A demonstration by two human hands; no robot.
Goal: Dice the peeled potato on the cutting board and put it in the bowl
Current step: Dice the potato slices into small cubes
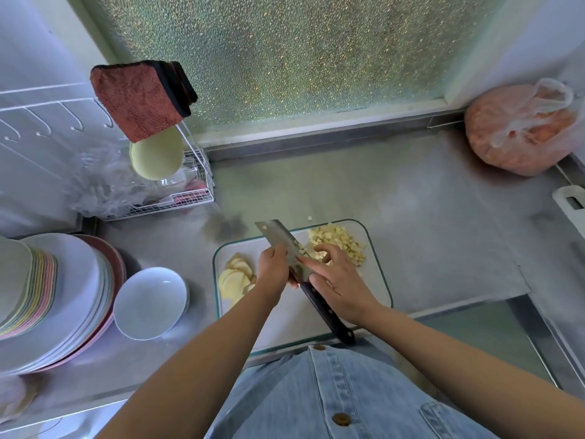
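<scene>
The steel bench (411, 232) is carrying the cutting board (278, 318), and the white bowl (139, 299) is sitting just left of it, holding no potato yet. The left hand (273, 270) is gripping the cleaver (278, 236) by its blade. The right hand (342, 286) is laying its fingers (308, 263) fairly straight against the blade, seemingly wiping bits off. Diced potato (342, 240) is lying far right on the board and potato slices (235, 277) are waiting at its left. Dicing those is calling for a regrip on the handle.

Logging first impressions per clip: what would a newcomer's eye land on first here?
The two hands meeting over the cleaver mid-board: the left hand grips its blade and the right hand lies across it. Next come the pile of diced potato at the far right corner of the board, the slices at its left edge, and the empty white bowl just left of it.
</scene>
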